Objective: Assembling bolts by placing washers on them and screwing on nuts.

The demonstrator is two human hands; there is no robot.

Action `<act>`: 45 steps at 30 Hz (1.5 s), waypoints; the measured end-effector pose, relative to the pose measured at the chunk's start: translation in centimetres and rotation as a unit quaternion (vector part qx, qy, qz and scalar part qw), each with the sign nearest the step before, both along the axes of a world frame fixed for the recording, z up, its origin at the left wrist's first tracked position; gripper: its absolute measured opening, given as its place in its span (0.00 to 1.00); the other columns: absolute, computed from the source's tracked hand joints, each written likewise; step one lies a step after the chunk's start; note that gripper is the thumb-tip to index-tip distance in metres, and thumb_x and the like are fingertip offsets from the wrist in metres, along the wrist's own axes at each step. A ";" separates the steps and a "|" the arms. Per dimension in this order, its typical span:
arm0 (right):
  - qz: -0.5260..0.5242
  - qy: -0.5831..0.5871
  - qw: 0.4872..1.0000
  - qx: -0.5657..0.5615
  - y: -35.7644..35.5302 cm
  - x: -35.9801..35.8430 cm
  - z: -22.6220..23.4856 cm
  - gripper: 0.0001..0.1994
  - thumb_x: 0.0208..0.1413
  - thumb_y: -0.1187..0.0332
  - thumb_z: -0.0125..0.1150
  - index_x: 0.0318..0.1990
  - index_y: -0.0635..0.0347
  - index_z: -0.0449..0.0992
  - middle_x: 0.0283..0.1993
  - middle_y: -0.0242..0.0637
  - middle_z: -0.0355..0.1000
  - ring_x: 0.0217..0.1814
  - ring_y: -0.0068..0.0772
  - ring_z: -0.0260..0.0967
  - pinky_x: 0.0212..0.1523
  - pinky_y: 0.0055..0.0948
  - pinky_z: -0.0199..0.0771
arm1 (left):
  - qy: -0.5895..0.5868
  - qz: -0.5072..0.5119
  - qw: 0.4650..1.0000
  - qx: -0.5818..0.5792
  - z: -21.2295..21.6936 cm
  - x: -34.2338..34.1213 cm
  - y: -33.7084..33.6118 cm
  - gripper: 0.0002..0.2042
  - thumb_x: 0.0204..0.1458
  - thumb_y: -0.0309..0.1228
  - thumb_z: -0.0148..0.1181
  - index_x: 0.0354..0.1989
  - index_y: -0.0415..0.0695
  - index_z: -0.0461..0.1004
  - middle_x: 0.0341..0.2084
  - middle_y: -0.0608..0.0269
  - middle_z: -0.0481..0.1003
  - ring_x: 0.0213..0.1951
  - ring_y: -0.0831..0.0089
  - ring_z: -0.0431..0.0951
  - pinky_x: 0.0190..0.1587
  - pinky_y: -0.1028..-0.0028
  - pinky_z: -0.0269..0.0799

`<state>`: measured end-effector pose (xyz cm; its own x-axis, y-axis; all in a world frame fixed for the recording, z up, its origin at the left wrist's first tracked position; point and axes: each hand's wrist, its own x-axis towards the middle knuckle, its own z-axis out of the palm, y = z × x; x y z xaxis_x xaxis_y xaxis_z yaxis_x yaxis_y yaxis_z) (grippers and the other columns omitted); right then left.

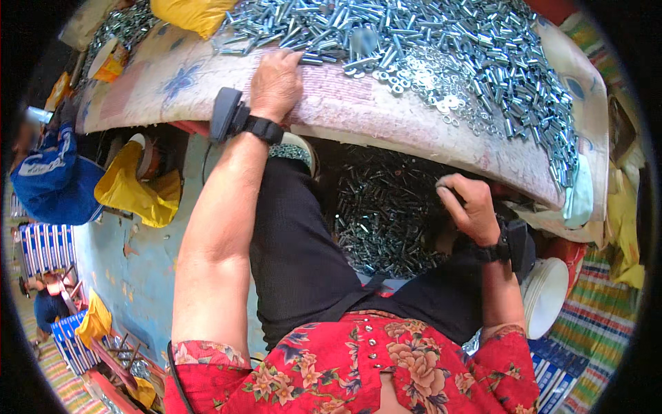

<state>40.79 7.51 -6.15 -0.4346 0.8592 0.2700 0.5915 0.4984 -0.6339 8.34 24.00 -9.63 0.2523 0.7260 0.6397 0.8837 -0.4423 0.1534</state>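
Observation:
My left hand (276, 84) rests with curled fingers on the near edge of a cloth-covered table (331, 103). Its fingertips are beside a few darker metal rods (318, 59); anything inside the grip is hidden. Shiny metal bolts or sleeves (510, 69) form a wide heap across the tabletop, with flat washers (407, 77) spread at its near side. My right hand (472, 210) is raised below the table edge, thumb and fingers drawn together. Whatever it may hold cannot be made out. Beneath it, between my knees, lies a heap of darker metal bolts (386, 214).
A bucket (310, 155) of small metal parts stands under the table by my left knee. White round lids or tubs (548, 297) are at my right. Yellow bags (141, 186), a person in blue (55, 172) and stacked blue-and-white boxes (47, 248) are at the left.

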 end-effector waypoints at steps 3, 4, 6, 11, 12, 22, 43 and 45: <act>0.006 -0.007 1.000 0.022 2.1 -1.5 1.0 0.04 0.46 0.74 0.57 0.29 0.64 0.71 0.24 0.44 0.68 0.25 0.43 0.68 0.26 0.30 0.66 | -0.015 0.004 0.996 -0.084 0.9 0.0 -0.5 0.09 0.44 0.30 0.53 0.35 0.45 0.74 0.31 0.56 0.69 0.35 0.57 0.71 0.37 0.63 0.68; 0.009 -0.020 1.000 0.013 2.8 -1.9 1.3 0.04 0.46 0.74 0.57 0.29 0.64 0.71 0.24 0.44 0.68 0.25 0.43 0.68 0.25 0.30 0.66 | -0.014 0.004 0.994 -0.105 1.2 -0.2 -0.6 0.08 0.44 0.31 0.54 0.34 0.46 0.74 0.31 0.56 0.69 0.35 0.57 0.71 0.36 0.63 0.69; 0.013 -0.031 0.999 0.003 4.0 -2.9 1.6 0.04 0.46 0.74 0.57 0.29 0.64 0.71 0.24 0.44 0.68 0.25 0.44 0.68 0.25 0.30 0.65 | 0.022 0.027 0.992 -0.123 1.9 -1.0 -1.2 0.09 0.45 0.32 0.54 0.35 0.47 0.72 0.30 0.57 0.69 0.35 0.56 0.71 0.35 0.61 0.68; -0.054 0.018 0.997 0.043 7.2 -3.1 1.9 0.05 0.46 0.73 0.57 0.31 0.64 0.72 0.25 0.43 0.70 0.24 0.38 0.69 0.25 0.28 0.66 | -0.476 -0.130 0.797 -0.349 4.1 0.6 -4.0 0.08 0.51 0.32 0.53 0.33 0.40 0.71 0.21 0.62 0.73 0.20 0.75 0.71 0.21 0.78 0.65; -0.087 0.039 0.995 0.042 8.1 -2.7 1.9 0.05 0.45 0.73 0.58 0.31 0.64 0.73 0.26 0.43 0.71 0.25 0.35 0.70 0.25 0.26 0.67 | -0.608 -0.167 0.679 -0.376 6.0 1.9 -5.1 0.08 0.53 0.31 0.53 0.33 0.38 0.70 0.22 0.62 0.74 0.19 0.84 0.68 0.20 0.86 0.60; -0.248 0.051 0.965 0.069 13.0 3.4 1.4 0.07 0.46 0.72 0.58 0.34 0.63 0.75 0.27 0.34 0.74 0.28 0.18 0.69 0.30 0.19 0.68 | -0.695 -0.270 0.405 -0.529 4.1 11.7 -8.2 0.10 0.52 0.29 0.52 0.41 0.40 0.70 0.26 0.61 0.75 0.19 0.83 0.70 0.21 0.89 0.65; -0.181 -0.242 0.948 0.097 22.4 3.7 1.3 0.12 0.44 0.64 0.58 0.33 0.63 0.74 0.30 0.46 0.73 0.31 0.42 0.72 0.35 0.32 0.70 | -0.665 -0.275 0.420 -0.553 3.1 13.3 -7.5 0.09 0.52 0.29 0.52 0.40 0.39 0.68 0.27 0.62 0.74 0.22 0.82 0.71 0.23 0.86 0.63; -0.230 -0.113 0.960 0.111 20.8 4.8 1.2 0.12 0.46 0.66 0.60 0.36 0.65 0.71 0.31 0.42 0.74 0.32 0.31 0.72 0.34 0.26 0.71 | -0.679 -0.280 0.421 -0.532 2.7 13.3 -7.5 0.10 0.52 0.28 0.52 0.40 0.38 0.68 0.27 0.60 0.74 0.22 0.81 0.71 0.22 0.86 0.63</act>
